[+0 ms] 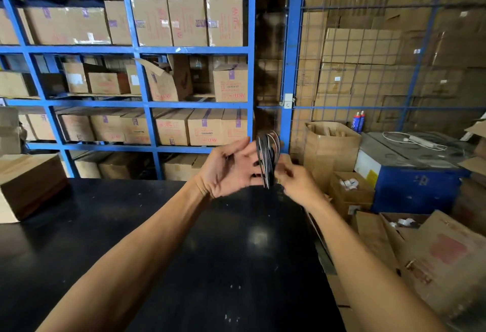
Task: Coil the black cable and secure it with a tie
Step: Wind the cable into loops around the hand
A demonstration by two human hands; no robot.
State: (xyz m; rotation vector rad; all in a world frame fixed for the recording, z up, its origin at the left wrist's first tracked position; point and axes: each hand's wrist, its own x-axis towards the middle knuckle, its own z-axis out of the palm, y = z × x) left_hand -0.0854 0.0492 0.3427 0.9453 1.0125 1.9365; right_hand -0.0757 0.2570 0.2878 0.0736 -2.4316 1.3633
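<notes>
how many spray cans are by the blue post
2: two spray cans stand side by side behind the open cardboard box, right of the blue post. More may be hidden behind boxes.
</notes>
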